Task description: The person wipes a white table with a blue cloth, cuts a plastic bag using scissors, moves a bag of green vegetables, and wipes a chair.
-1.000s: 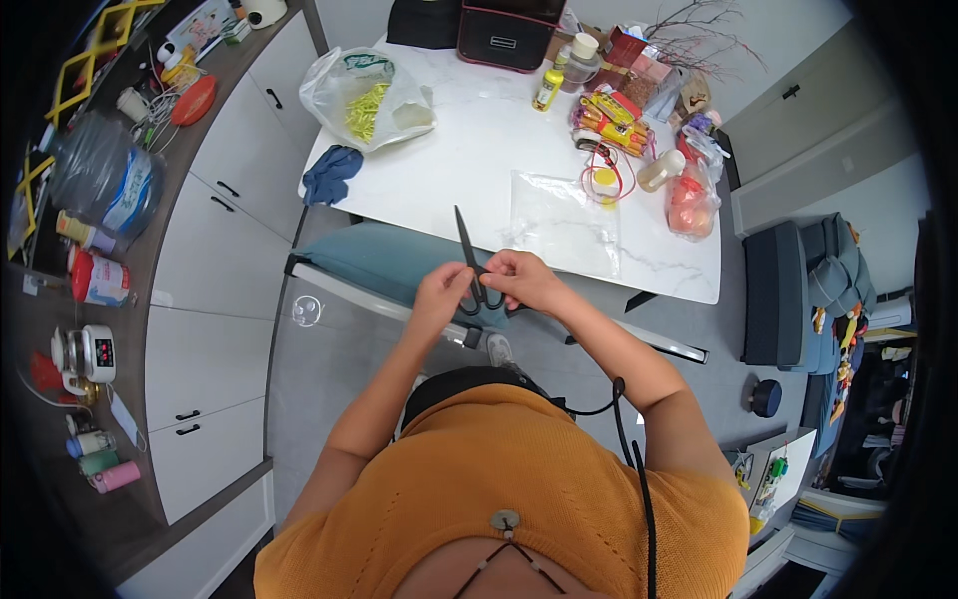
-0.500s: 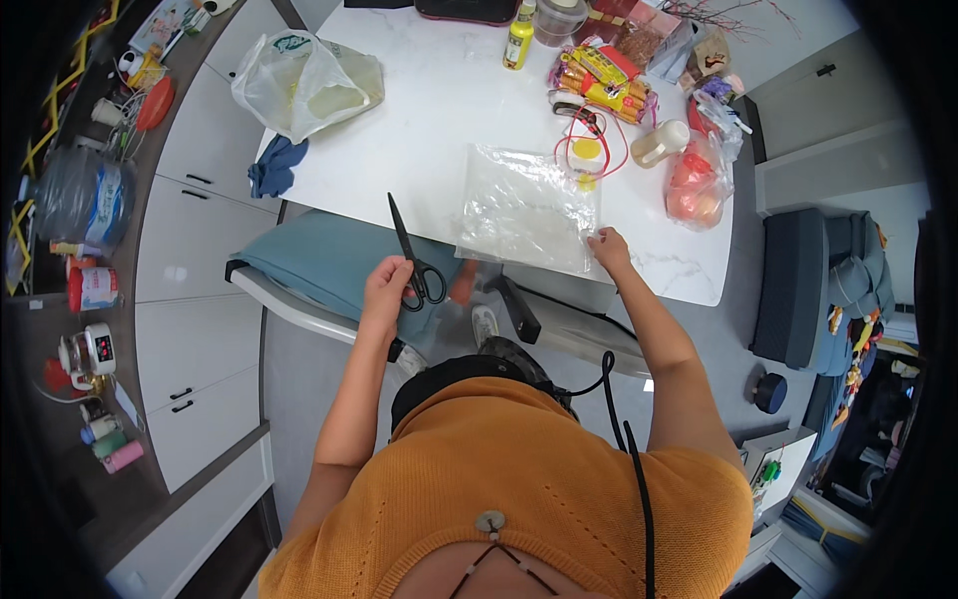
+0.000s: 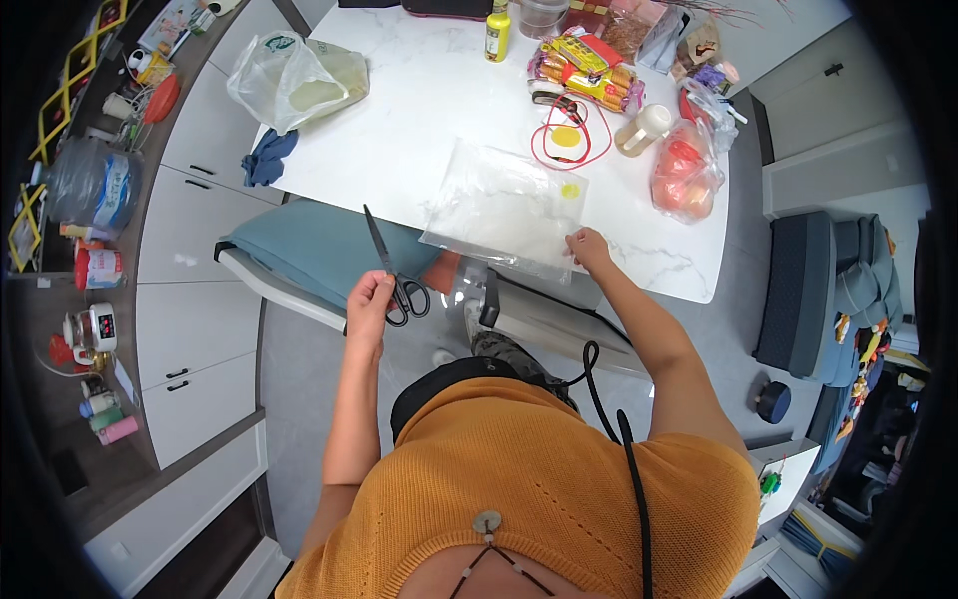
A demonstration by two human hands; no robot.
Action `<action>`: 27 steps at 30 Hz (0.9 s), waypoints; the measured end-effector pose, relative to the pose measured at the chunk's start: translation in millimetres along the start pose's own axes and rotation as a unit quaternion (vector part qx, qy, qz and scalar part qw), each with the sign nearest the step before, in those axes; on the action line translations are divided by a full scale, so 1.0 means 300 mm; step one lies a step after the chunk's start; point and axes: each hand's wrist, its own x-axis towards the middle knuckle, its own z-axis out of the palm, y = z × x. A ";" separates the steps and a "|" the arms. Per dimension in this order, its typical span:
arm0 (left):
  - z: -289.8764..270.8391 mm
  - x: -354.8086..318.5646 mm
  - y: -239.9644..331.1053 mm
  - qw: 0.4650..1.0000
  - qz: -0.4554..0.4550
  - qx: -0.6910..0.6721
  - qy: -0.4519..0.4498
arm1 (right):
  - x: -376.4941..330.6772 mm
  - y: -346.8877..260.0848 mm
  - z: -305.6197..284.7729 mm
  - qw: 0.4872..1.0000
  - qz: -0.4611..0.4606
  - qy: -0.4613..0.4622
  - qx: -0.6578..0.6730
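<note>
Both hands are busy: the left hand [image 3: 369, 299] is closed around the handles of black scissors [image 3: 391, 272], blades pointing up and away over a teal chair cushion [image 3: 309, 255], off the table's near edge. Across from it, the right hand [image 3: 589, 250] pinches the near corner of a clear plastic bag [image 3: 504, 210] lying flat on the white table [image 3: 409, 110]. Beyond the right hand sit a red cord loop [image 3: 569, 140], snack packets [image 3: 589, 75] and a bag of red fruit [image 3: 684, 175].

Dark box [image 3: 439, 6] cut off by top edge.
</note>
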 end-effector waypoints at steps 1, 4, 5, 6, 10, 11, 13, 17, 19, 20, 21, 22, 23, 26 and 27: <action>0.009 -0.010 -0.006 1.000 0.006 0.002 -0.010 | -0.030 0.012 -0.007 0.999 0.021 -0.013 0.029; 0.039 -0.050 -0.017 0.999 0.027 -0.003 -0.040 | -0.132 0.043 -0.044 0.990 0.067 -0.054 0.112; 0.054 -0.062 -0.021 0.998 0.036 -0.010 -0.051 | -0.165 0.044 -0.080 0.987 0.067 -0.064 0.135; 0.069 -0.078 -0.029 0.998 0.042 -0.020 -0.048 | -0.198 0.050 -0.113 0.982 0.067 -0.075 0.157; 0.129 -0.166 -0.068 0.997 0.035 -0.053 -0.041 | -0.327 0.119 -0.239 0.967 0.132 -0.118 0.182; 0.145 -0.184 -0.074 0.997 0.032 -0.065 -0.040 | -0.349 0.126 -0.271 0.962 0.155 -0.135 0.182; 0.177 -0.217 -0.091 0.996 0.026 -0.081 -0.035 | -0.370 0.157 -0.329 0.943 0.194 -0.180 0.203; 0.214 -0.264 -0.090 0.997 0.034 -0.075 -0.015 | -0.343 0.218 -0.400 0.874 0.251 -0.327 0.258; 0.234 -0.281 -0.074 0.996 0.043 -0.076 0.001 | -0.305 0.258 -0.422 0.846 0.265 -0.395 0.243; 0.242 -0.288 -0.065 0.996 0.047 -0.080 0.011 | -0.281 0.289 -0.422 0.838 0.262 -0.421 0.226; 0.260 -0.292 -0.055 0.995 0.052 -0.084 0.020 | -0.255 0.321 -0.421 0.831 0.259 -0.446 0.208; 0.288 -0.298 -0.042 0.994 0.055 -0.092 0.036 | -0.232 0.352 -0.408 0.844 0.246 -0.445 0.170; 0.313 -0.300 -0.034 0.993 0.058 -0.097 0.046 | -0.200 0.409 -0.401 0.845 0.249 -0.427 0.204; 0.391 -0.288 -0.016 0.991 0.063 -0.097 0.060 | -0.212 0.401 -0.333 0.921 0.195 -0.315 0.116; 0.421 -0.285 -0.009 0.992 0.064 -0.092 0.056 | -0.196 0.430 -0.316 0.921 0.186 -0.314 0.133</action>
